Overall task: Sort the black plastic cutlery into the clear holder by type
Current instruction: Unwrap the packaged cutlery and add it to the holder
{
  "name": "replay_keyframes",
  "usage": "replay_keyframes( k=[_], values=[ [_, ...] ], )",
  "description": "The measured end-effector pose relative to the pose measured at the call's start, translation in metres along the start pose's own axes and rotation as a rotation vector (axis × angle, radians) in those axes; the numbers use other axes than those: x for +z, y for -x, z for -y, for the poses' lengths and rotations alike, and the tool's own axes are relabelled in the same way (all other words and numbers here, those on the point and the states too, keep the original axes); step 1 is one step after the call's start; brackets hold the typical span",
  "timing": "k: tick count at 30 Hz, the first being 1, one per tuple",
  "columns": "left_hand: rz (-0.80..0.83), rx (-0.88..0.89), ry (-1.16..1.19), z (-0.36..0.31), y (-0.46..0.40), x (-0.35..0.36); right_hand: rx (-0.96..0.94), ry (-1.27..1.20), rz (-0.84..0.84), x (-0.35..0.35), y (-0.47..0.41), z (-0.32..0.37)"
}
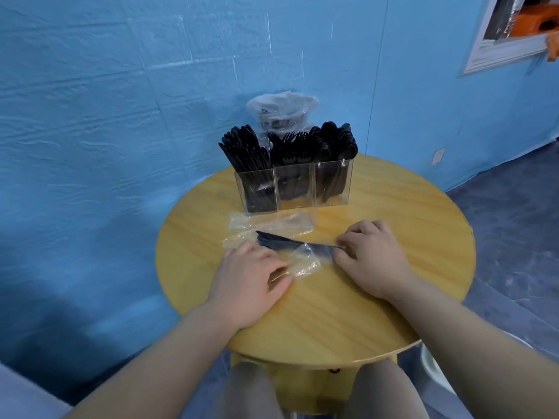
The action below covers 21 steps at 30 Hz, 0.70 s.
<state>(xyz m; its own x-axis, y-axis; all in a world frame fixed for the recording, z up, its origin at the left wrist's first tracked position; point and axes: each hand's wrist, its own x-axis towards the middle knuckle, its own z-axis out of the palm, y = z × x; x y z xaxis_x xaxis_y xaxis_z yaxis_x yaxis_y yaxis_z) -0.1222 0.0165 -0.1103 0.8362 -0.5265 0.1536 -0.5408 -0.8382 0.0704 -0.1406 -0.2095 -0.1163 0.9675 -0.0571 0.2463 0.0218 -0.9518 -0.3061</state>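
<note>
Cutlery bundle half out of its wrapper: risks at the pull

Cutlery bundle (287, 244), black plastic, lies near the middle of the round tabletop (378, 313), just in front of the clear holder (295, 189), partly inside a clear wrapper (304, 261). The type is hard to tell; it looks like knives or handles fanned toward 10 o'clock.

Right hand (370, 257): fingers curled, pinching the bundle's end at 3 o'clock. Left hand (252, 275): fingers pressing and pinching the wrapper at 7 o'clock of the bundle.

Holder stands at 12 o'clock, three compartments, all packed tall with black pieces. A bag of more stock (282, 111) sits behind it. Two empty wrappers (269, 223) lie between holder and hands.

Risks, as judged:
- A sharp tug could let the loose pieces fan out and scatter, some off the tabletop edge.
- Film clinging to the pieces could drag them back in or tear.
- Crowded compartments: pushing a new bundle in may jam, tip the holder, or spill neighbours.
- Misreading the type means the wrong compartment.
</note>
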Motion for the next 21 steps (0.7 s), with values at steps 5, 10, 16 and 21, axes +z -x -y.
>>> replay_keyframes(
  k=[5, 10, 16, 21],
  values=[
    [-0.022, 0.016, -0.058, -0.003, -0.003, -0.001, 0.004, -0.043, -0.026, 0.0, 0.001, 0.001],
    [-0.009, -0.004, -0.14, -0.003, -0.018, 0.002, 0.153, -0.306, -0.137, -0.004, 0.002, -0.001],
    [-0.096, -0.1, -0.037, -0.004, -0.031, 0.008, 0.29, -0.617, -0.377, -0.01, 0.003, -0.005],
    [-0.496, -0.149, 0.092, 0.001, -0.02, 0.005, 0.106, -0.58, -0.239, -0.01, 0.013, 0.003]
  ],
)
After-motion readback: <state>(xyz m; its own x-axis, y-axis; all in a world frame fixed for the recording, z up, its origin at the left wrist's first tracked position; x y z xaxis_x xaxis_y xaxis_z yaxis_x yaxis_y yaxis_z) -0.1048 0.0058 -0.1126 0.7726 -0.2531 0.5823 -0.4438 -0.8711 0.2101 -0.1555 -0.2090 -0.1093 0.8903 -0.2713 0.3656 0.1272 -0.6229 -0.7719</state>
